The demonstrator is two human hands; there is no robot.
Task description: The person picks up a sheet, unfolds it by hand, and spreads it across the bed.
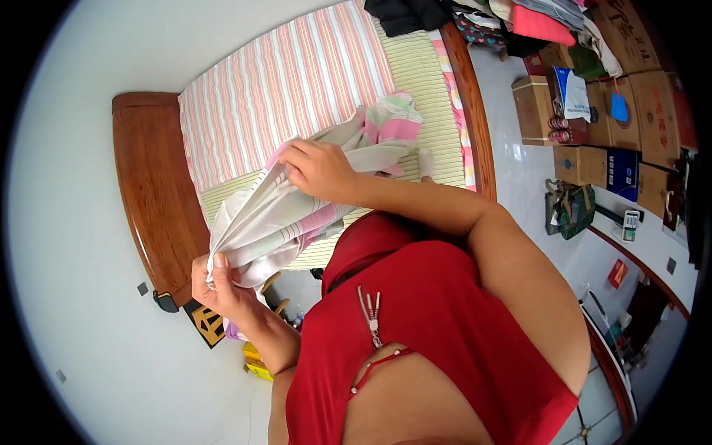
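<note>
Here, left grip (217,285) and right grip (320,170) pinch closed on pink-banded cloth (285,215).

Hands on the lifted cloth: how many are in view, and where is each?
2: the left hand pinches the gathered lower-left end of the cloth; the right hand grips its upper edge. Neither is hidden.

A soft cloth (271,219), pale grey-white with pink and light-green blocks and thin stripes, is stretching in loose lengthwise folds across a green-striped bed mat (423,74). Its near left end is narrowing into a pinched, gathered corner, a fold near its middle is being gripped and raised, and its far right end is lying rumpled
</note>
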